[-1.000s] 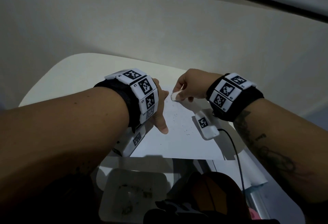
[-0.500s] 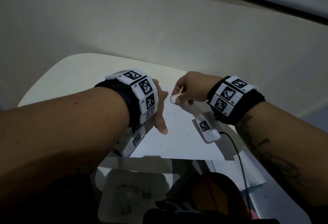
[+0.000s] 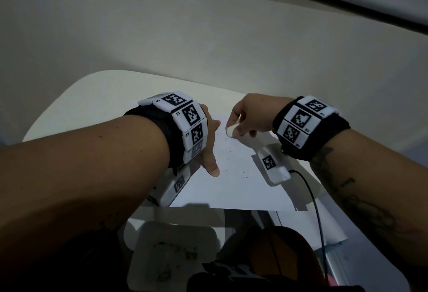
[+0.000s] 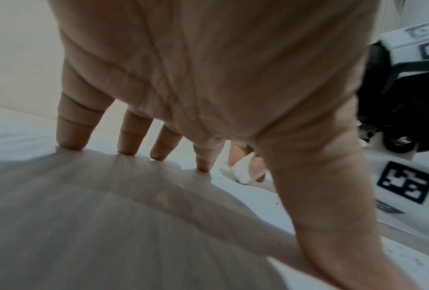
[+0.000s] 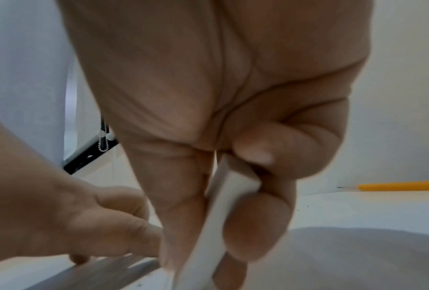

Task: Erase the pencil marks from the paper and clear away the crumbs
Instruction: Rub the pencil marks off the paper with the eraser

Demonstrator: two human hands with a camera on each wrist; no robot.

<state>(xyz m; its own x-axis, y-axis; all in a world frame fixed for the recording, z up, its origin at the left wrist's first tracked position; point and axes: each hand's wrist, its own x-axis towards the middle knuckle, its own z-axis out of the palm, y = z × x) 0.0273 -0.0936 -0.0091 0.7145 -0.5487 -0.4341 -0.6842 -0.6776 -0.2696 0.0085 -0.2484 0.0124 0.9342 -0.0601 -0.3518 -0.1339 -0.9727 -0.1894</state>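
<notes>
A white sheet of paper (image 3: 234, 190) lies on the white table (image 3: 97, 97). My right hand (image 3: 249, 118) pinches a white eraser (image 3: 230, 129) between thumb and fingers and holds its end on the paper's upper middle. The right wrist view shows the eraser (image 5: 223, 212) gripped edge-on. My left hand (image 3: 209, 146) presses the paper's left part with straight spread fingers (image 4: 72, 135), and the eraser (image 4: 243, 170) shows just beyond them. Dark eraser crumbs (image 3: 231, 155) are scattered over the paper's middle. No pencil marks can be made out.
A yellow pencil (image 5: 397, 186) lies on the table beyond the paper to the right. A white tray (image 3: 176, 254) with dark bits in it sits below the table's near edge. A black cable (image 3: 317, 210) runs down from my right wrist.
My right hand has slid the eraser a short way down and toward me on the paper. The left hand has stayed in place.
</notes>
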